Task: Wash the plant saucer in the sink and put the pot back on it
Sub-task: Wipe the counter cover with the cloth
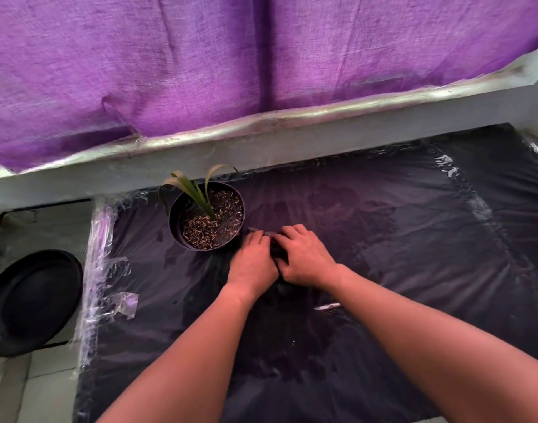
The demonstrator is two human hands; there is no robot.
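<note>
Both hands work a small dark thing on the black sheet, beside the pot.

The left hand (pixel 252 264) and right hand (pixel 304 257) meet knuckle to knuckle, fingers curled around a small dark cloth-like bundle (pixel 266 234); what it is cannot be told. Just left stands the round black plastic pot (pixel 182 227) with a thin green plant (pixel 194 187), directly on the black plastic-covered surface (pixel 414 239). The shallow round black saucer (pixel 32 300) lies well apart, far left, on a mesh rack (pixel 48 221).
</note>
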